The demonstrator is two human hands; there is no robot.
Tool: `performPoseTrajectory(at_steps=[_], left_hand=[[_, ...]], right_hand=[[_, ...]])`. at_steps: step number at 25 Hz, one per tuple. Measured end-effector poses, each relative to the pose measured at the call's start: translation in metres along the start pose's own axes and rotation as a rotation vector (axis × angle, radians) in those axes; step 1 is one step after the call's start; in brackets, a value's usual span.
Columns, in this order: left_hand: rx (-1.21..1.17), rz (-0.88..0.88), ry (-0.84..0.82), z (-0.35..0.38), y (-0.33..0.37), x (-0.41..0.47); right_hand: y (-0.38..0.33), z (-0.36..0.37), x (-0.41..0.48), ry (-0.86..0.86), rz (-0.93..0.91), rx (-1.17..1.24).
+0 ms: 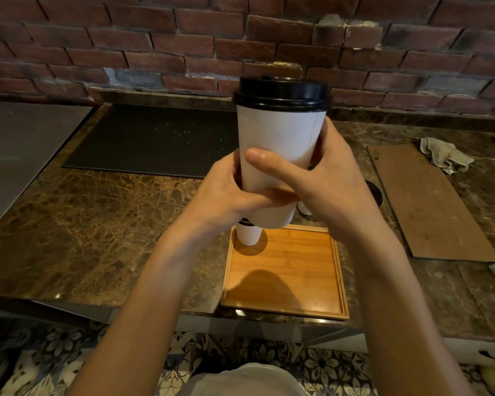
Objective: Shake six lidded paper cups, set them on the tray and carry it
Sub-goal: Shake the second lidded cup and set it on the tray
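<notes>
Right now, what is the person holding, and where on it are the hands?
A white paper cup with a black lid. The left hand and right hand both wrap its lower half; neither touches the lid.

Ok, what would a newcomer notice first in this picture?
The white paper cup with a black lid, gripped upright by the left hand and right hand, fills the centre. Below it, an orange wooden tray at the near edge of the counter carries one lidded cup in its far-left corner.
</notes>
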State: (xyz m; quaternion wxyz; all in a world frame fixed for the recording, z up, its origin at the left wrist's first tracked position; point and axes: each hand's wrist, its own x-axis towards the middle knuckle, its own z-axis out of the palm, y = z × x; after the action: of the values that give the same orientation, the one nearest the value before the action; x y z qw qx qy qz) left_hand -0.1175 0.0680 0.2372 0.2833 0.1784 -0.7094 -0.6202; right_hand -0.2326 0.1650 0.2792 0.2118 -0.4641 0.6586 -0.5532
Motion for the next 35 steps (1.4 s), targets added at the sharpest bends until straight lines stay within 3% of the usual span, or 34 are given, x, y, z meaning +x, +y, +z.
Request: performPoseTrajectory(at_steps=[4,9,15,35], left_hand=[[-0.032,0.010,-0.054,-0.002,0.005,0.000],[-0.095,0.021,-0.199,-0.003,0.012,-0.002],[-0.160,0.019,-0.267,-0.008,0.012,-0.006],[-0.084,0.024,-0.024,-0.003,0.007,-0.007]], right_hand=[[-0.002,-0.005,0.002,-0.026,-0.009,0.084],[-0.001,-0.013,0.005,-0.200,0.016,0.263],[-0.002,-0.017,0.003,-0.288,0.036,0.281],[-0.008,0.005,-0.006,0.000,0.033,-0.007]])
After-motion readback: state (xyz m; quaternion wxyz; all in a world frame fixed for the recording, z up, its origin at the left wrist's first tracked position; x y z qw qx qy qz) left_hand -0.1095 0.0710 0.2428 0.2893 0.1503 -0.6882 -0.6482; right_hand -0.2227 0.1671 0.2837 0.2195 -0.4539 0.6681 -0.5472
